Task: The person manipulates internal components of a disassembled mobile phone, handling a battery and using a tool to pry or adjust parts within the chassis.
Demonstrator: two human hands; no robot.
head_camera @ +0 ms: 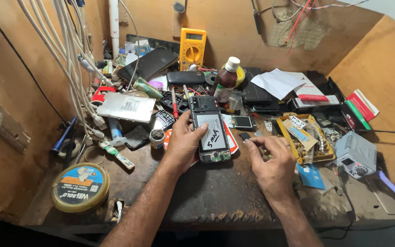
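My left hand [182, 142] grips the left side of an opened black phone [211, 129] that lies back-up on the worn bench, its white-labelled battery and bare circuit board showing. The thumb rests on the battery. My right hand [270, 163] is just right of the phone, fingers curled around a small thin tool whose tip points toward a small black part [244, 136] on the bench. The tool itself is mostly hidden by the fingers.
Clutter fills the back: a yellow multimeter [192, 47], a brown bottle [225, 80], phones and parts, a silver metal plate [125, 107], a yellow parts tray [304, 136]. A soldering station [354, 155] stands right, a round tin [79, 186] front left, white cables [69, 59] hang left.
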